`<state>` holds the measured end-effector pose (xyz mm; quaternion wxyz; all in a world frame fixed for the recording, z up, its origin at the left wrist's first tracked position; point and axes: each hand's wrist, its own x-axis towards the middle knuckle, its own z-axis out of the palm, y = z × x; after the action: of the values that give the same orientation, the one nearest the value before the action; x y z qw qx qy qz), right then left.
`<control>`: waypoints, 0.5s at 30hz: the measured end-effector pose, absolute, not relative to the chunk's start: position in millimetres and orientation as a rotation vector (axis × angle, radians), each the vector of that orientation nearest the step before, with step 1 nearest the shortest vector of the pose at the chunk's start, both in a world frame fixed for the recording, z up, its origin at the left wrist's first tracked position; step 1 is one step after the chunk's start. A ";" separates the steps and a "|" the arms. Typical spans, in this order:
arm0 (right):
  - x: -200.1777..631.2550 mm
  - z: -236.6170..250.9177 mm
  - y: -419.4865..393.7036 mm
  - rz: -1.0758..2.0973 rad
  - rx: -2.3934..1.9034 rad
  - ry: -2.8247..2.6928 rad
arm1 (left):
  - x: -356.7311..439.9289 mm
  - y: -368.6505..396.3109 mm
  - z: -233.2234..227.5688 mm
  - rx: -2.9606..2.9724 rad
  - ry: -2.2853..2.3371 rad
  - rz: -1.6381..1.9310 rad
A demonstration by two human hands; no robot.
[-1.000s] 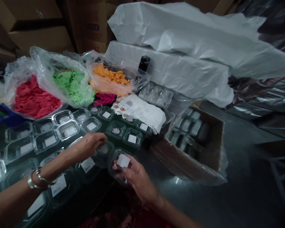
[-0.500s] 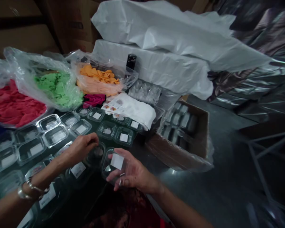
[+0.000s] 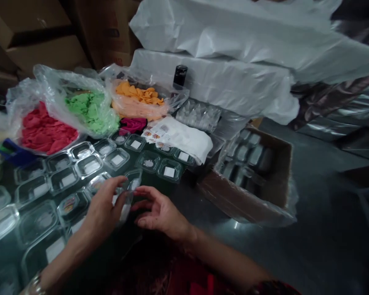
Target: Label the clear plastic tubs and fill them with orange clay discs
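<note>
The left hand (image 3: pixel 103 209) pinched a small clear plastic clamshell container (image 3: pixel 126 196) between thumb and fingers, holding it tilted just above the dark table (image 3: pixel 184 192). The right hand (image 3: pixel 160 211) lay open beside it, fingers spread, fingertips near the container but gripping nothing. Behind stood three clear plastic bags of coloured flakes: one red (image 3: pixel 44 131), one green (image 3: pixel 90 110), one orange (image 3: pixel 138 98). One black bottle cap (image 3: pixel 180 76) rose behind them. One cardboard box (image 3: pixel 249 172) of clear trays sat right of the hands.

Dark table (image 3: pixel 160 186), rows of clear plastic containers (image 3: pixel 89 164), bags of coloured pieces (image 3: pixel 89 108), white sheet (image 3: pixel 184 139)
</note>
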<state>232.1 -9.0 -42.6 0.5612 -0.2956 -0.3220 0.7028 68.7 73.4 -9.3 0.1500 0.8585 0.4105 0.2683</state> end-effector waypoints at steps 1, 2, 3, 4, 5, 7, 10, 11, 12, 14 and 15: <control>228.7 -44.7 -9.6 1.629 -0.735 -0.786 | 68.4 69.8 -12.4 2.448 1.166 0.759; 226.9 -47.0 -10.8 1.599 -0.776 -0.806 | 67.1 67.9 -14.2 2.439 1.154 0.763; 226.8 -49.6 -12.3 1.559 -0.821 -0.813 | 64.3 66.9 -14.2 2.434 1.151 0.775; 228.4 -52.7 -14.2 1.513 -0.869 -0.810 | 60.1 66.3 -12.5 2.431 1.155 0.786; 231.3 -56.1 -16.2 1.462 -0.918 -0.802 | 54.7 65.2 -9.5 2.436 1.159 0.791; 238.8 -63.6 -20.6 1.379 -0.997 -0.784 | 43.0 60.2 -2.2 2.501 1.131 0.731; 245.2 -72.5 -26.3 1.389 -1.046 -0.762 | 33.6 47.4 1.7 2.714 0.989 0.499; 245.0 -74.1 -27.6 1.422 -1.048 -0.754 | 34.4 43.5 0.2 2.786 0.950 0.432; 243.8 -74.9 -28.3 1.456 -1.044 -0.748 | 37.2 40.7 -2.1 2.850 0.924 0.377; 240.3 -75.0 -28.2 1.493 -1.022 -0.739 | 46.9 39.5 -7.7 2.946 0.918 0.267; 238.9 -74.6 -27.6 1.500 -1.009 -0.737 | 52.6 41.1 -10.1 2.982 0.930 0.197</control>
<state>238.9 -27.6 -74.6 0.5601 -0.4282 -0.3126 0.6365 52.6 41.1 -10.1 0.0058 0.9528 0.2971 0.0629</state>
